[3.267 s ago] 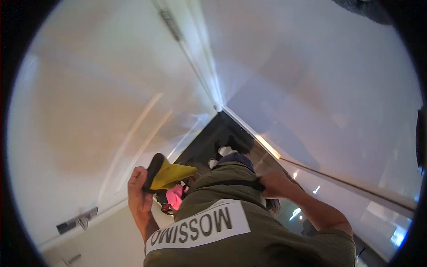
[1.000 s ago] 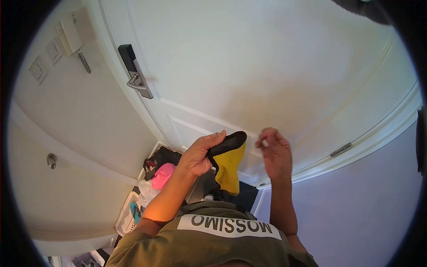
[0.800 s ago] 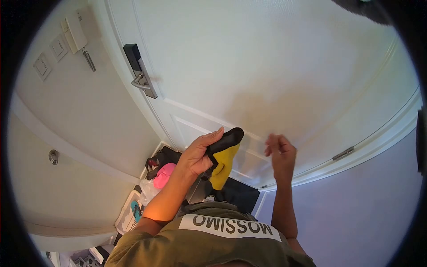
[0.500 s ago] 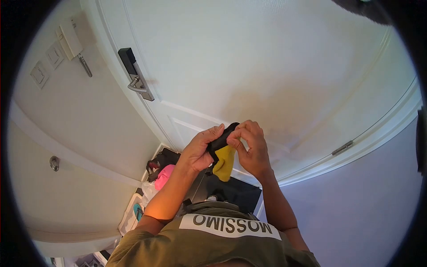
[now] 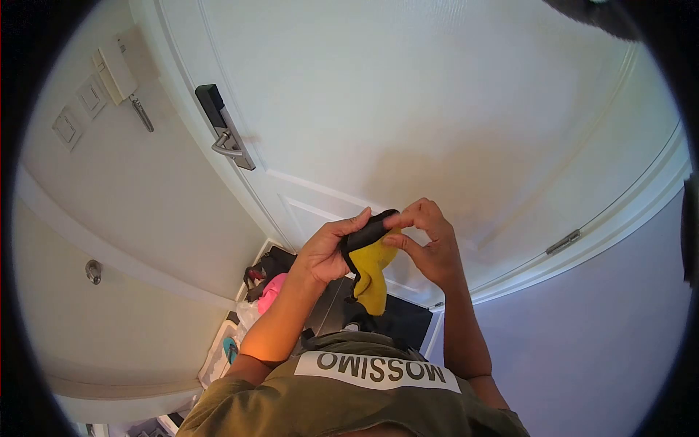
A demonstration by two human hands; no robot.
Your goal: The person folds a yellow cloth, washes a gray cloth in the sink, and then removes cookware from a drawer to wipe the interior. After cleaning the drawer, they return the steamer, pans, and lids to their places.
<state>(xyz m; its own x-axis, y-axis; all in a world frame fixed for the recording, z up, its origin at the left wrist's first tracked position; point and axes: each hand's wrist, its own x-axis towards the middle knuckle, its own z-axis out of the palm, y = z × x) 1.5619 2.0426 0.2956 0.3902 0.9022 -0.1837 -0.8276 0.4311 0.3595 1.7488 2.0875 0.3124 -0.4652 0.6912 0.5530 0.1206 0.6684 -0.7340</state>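
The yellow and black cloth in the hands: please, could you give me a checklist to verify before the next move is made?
1. Left hand holds the cloth: ok, its thumb lies along the black part.
2. Right hand is at the cloth: ok, thumb and finger meet its far end.
3. Right hand pinches firmly: cannot tell.
4. Yellow part lies flat: not ok, it hangs loose and bent below the hands.
5. Inside of the cloth is free: cannot tell, it is hidden.
6. Door ahead is closed: ok, it looks shut against its frame.
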